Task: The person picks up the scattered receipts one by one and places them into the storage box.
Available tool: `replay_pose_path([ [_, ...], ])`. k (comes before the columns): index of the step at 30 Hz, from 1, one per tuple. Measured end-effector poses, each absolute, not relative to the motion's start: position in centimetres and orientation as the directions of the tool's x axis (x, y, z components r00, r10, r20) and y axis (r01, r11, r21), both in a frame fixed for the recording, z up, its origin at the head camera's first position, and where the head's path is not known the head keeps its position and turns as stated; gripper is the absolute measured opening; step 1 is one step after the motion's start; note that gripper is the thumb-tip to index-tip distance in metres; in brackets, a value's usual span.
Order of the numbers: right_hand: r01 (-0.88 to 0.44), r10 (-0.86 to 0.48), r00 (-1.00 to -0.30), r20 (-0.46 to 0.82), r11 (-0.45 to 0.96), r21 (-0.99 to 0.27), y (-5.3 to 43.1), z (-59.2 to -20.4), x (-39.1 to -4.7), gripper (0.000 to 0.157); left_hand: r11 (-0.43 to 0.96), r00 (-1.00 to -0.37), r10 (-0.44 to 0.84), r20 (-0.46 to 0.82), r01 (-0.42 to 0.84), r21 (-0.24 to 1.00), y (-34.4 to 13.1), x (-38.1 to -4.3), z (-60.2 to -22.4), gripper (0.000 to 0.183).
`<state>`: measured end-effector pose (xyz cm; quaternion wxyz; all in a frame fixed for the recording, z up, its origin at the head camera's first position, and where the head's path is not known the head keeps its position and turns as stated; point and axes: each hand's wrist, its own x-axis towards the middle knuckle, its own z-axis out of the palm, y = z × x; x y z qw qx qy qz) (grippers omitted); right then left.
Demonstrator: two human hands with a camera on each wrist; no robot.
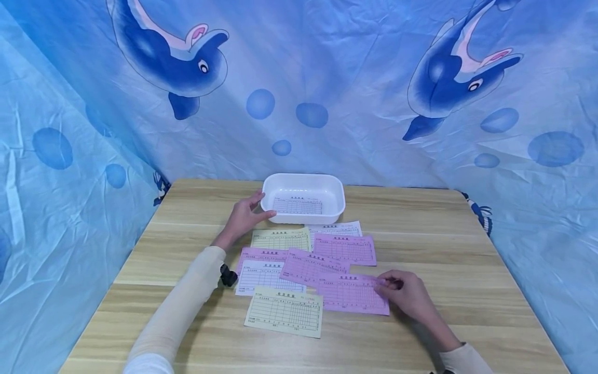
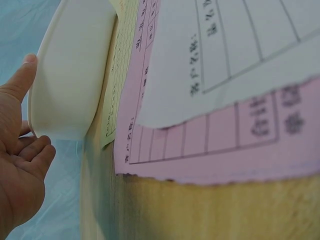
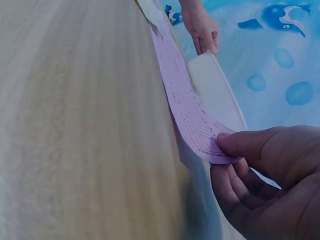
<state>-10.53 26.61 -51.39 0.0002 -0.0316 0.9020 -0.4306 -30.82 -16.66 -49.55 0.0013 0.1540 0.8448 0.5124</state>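
Note:
My left hand (image 1: 244, 217) grips the left end of a white plastic tray (image 1: 303, 219), its thumb on the near side and fingers round the end. In the left wrist view the thumb and curled fingers lie along the rim. A printed white slip (image 1: 297, 206) lies inside the tray. With thumb and fingers, my right hand (image 1: 411, 295) pinches the right edge of a pink receipt slip (image 1: 352, 295). In the right wrist view, that pink slip (image 3: 192, 117) bends up at the pinched end.
Several more slips overlap before the tray: pink ones (image 1: 345, 250), a yellow-green one (image 1: 284, 314) nearest me, another yellow-green one (image 1: 280, 239) and white ones (image 1: 261, 278). They lie on a wooden table (image 1: 467, 291). A blue dolphin-print cloth (image 1: 364, 145) hangs behind.

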Motion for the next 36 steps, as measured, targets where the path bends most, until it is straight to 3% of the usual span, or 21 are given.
replay_pose_path([
  [10,0.02,-0.017,-0.999,-0.036,0.578,-0.815,26.5,-49.8,-10.8,0.021,0.425,-0.953,0.26,0.155,0.257,0.868,-16.7,-30.8,-49.6,0.09],
  [36,-0.096,0.014,-0.991,0.13,0.602,-0.793,26.5,-45.0,-14.2,0.02,0.461,-0.956,0.253,0.146,0.252,0.851,-16.6,-30.8,-49.5,0.091],
])
